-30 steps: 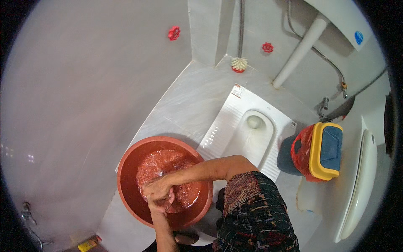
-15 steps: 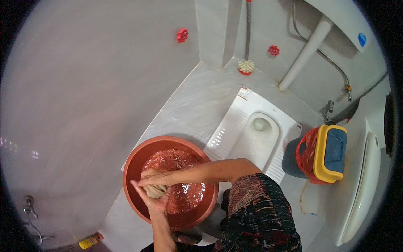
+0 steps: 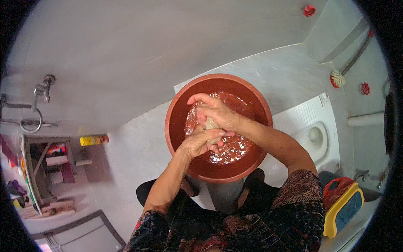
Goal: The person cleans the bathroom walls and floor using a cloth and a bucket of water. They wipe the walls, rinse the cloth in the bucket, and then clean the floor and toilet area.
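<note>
A wad of wet, pale beige cloth point(image 3: 212, 124) is squeezed between my two hands above a round reddish-brown basin point(image 3: 176, 140). From below, my left hand point(image 3: 198, 143) grips the lower end of it, thumb laid across. My right hand point(image 3: 219, 114) presses on its upper part, with some fingers bent around it and others reaching left. Part of the cloth is hidden by my fingers. Rippling water point(image 3: 230, 153) fills the bottom of the basin.
A white squat toilet point(image 3: 300, 130) lies right of the basin. Nearer stands a bin with a yellow-rimmed lid point(image 3: 331, 218). On the left are a wall tap point(image 3: 43, 90), a yellow container point(image 3: 94, 140) and a cluttered shelf point(image 3: 37, 168). A brush point(image 3: 337, 79) leans far right.
My view has swung left, so the basin now sits mid-picture and the shelf shows. My hands have shifted their grip on the cloth, the right now above the left.
</note>
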### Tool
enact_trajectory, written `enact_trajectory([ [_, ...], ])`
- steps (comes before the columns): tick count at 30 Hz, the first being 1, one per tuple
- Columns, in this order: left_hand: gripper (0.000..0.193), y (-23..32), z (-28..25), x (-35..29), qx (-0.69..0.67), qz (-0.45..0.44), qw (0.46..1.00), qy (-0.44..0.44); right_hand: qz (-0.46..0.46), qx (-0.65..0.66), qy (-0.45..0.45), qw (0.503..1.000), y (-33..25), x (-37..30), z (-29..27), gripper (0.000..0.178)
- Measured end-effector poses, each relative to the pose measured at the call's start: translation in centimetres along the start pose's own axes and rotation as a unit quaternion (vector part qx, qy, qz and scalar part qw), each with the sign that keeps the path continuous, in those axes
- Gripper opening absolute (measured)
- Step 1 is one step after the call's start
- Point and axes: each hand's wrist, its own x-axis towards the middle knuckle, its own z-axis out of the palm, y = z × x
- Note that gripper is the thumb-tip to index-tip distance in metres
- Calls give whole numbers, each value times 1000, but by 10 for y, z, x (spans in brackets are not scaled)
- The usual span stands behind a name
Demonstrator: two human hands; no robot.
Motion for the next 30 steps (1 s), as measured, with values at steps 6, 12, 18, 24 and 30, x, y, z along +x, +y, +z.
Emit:
enact_trajectory([
  [6,23,8,29,1,122,3,989,78,1,-96,31,995,-13,2,-6,21],
  [12,24,-54,-2,55,380,217,859,267,14,-237,98,966,30,23,-20,19],
  [18,24,-46,2,64,615,132,678,381,-31,-275,266,923,81,38,-37,20],
  [24,47,-53,-23,73,569,131,739,336,41,-116,285,950,105,41,-52,20],
  [30,53,-12,-30,25,-157,29,984,-77,-32,57,154,986,26,22,-16,17],
])
